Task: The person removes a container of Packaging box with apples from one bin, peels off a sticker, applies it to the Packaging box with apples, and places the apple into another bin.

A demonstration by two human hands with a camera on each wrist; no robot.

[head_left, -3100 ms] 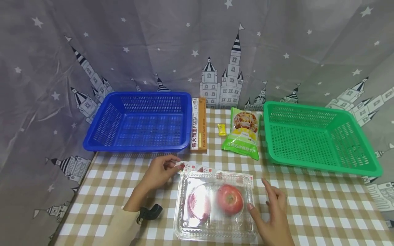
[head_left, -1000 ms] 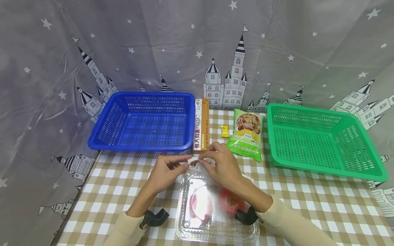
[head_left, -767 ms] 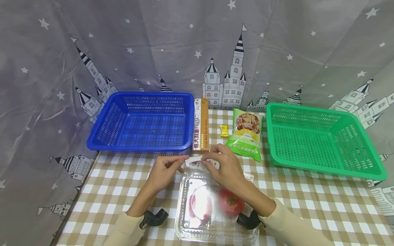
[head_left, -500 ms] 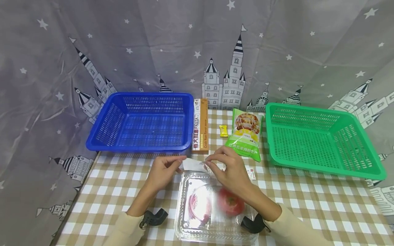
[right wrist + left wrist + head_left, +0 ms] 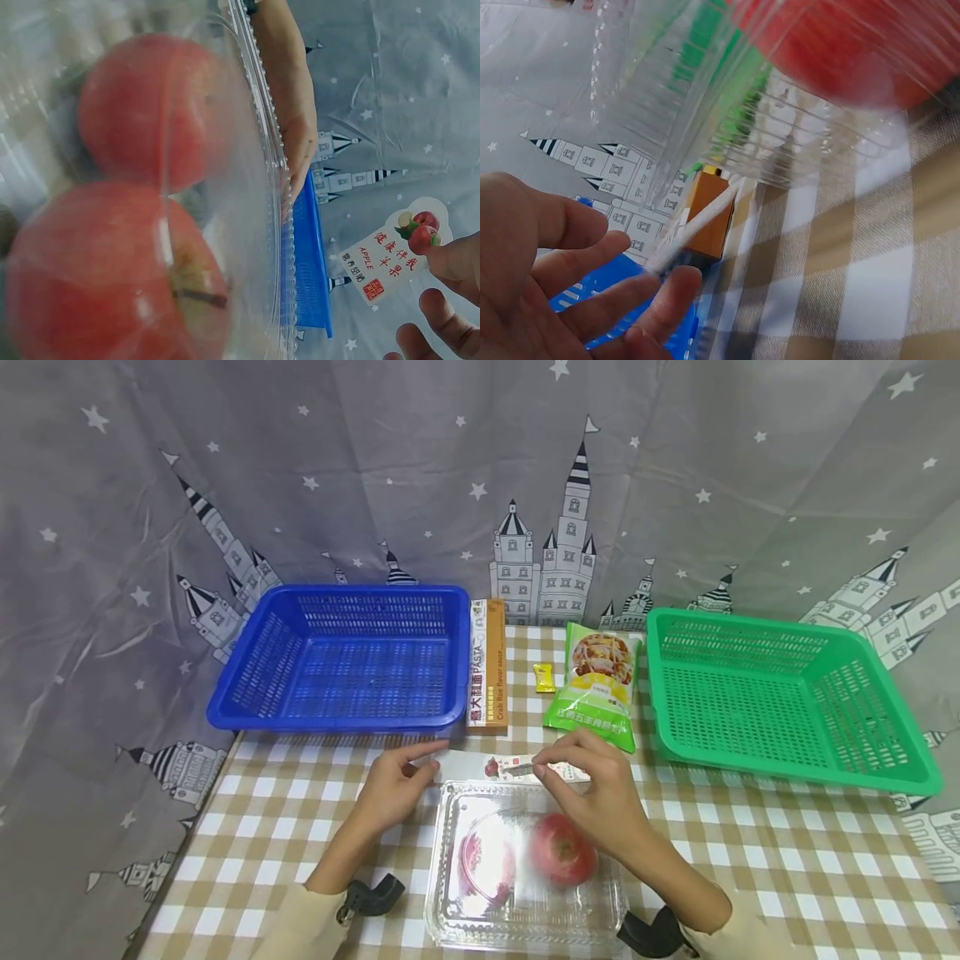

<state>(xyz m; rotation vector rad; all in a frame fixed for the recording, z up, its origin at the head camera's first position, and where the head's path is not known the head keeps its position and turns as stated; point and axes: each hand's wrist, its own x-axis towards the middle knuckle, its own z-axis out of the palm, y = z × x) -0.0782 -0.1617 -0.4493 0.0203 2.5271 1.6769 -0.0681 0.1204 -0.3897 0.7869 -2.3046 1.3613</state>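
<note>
My right hand [image 5: 596,781] pinches an apple sticker [image 5: 394,251] between thumb and fingertips. In the head view that sticker is seen nearly edge-on, above a strip of labels [image 5: 457,766] with bare white backing at its left end. At this left end lies my left hand [image 5: 393,785], thumb and index finger parted, fingertips right at the strip. The left wrist view shows the left hand's [image 5: 577,281] fingers spread and loosely bent near the white strip edge [image 5: 697,229]. In front of both hands sits a clear plastic clamshell box [image 5: 525,922] with two red apples [image 5: 562,850] inside.
A blue basket [image 5: 337,724] stands back left, with a pasta box [image 5: 487,668] beside it. Further right lie a small yellow packet [image 5: 543,677] and a green food bag [image 5: 596,685]. A green basket [image 5: 787,768] stands at the right on the checked tablecloth [image 5: 765,868].
My right hand has come over to the strip, peeled a sticker off its backing and drawn it to the right. The left thumb has parted from the index finger.
</note>
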